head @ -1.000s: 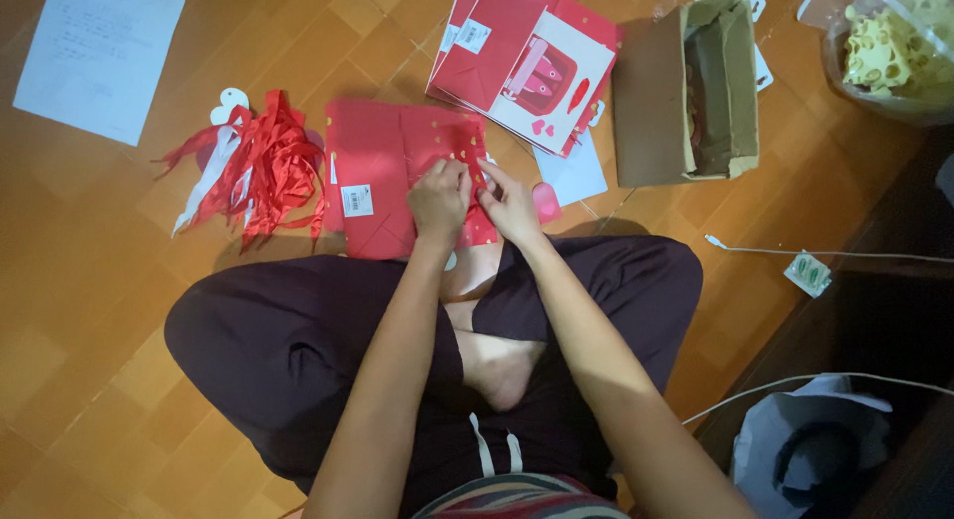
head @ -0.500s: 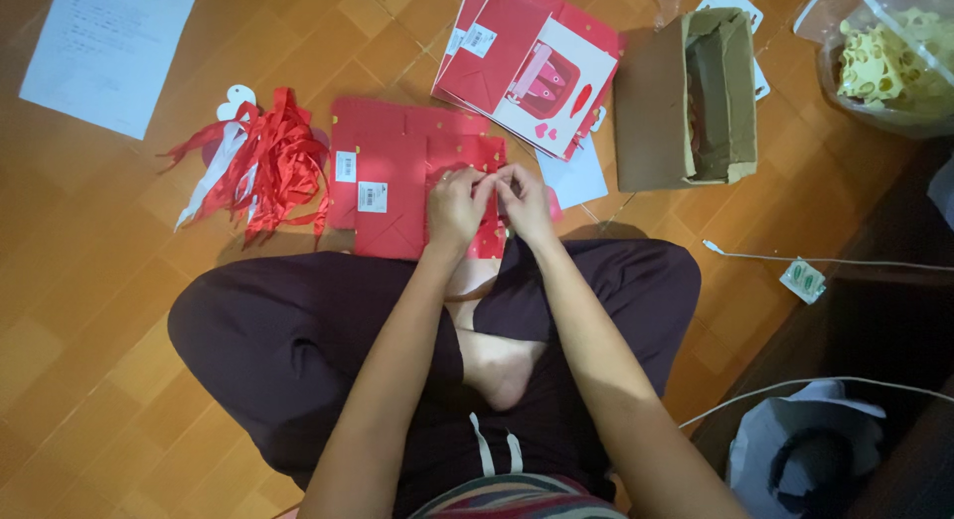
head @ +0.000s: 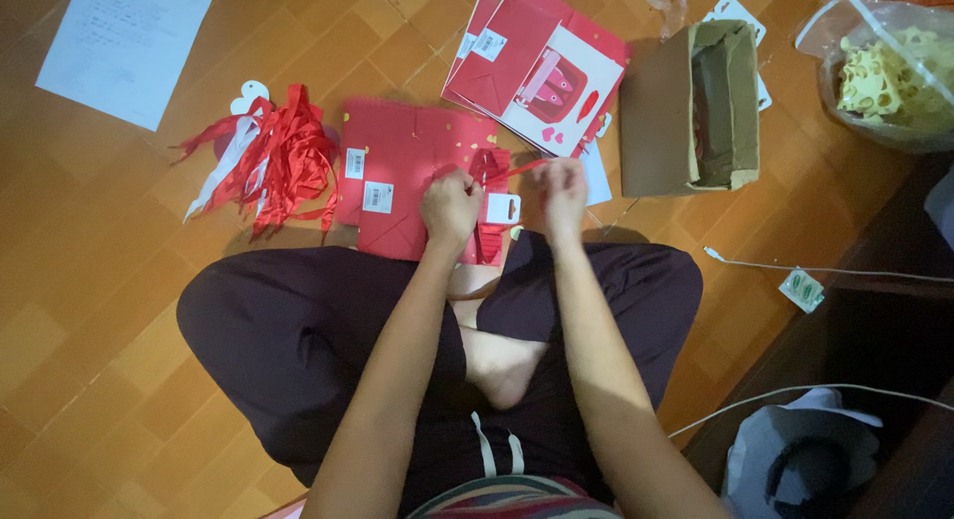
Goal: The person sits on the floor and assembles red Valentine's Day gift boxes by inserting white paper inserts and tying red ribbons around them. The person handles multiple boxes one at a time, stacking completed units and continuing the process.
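Fingertips hidden behind both fists. Left hand [head: 450, 209] closed, pressing the red paper bag [head: 412, 186] on the floor; right hand [head: 562, 193] pinches a red ribbon [head: 517, 168] stretched from the bag. Ribbon pile [head: 273, 161] lies farther left.

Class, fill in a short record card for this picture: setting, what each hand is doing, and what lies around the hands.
Setting: person sitting cross-legged on a wooden floor
Left hand: closed on a flat red paper bag
Right hand: pinching a red ribbon
Left of the bag: red ribbon pile, white paper sheet
Beyond the bag: stacked red bags, open cardboard box
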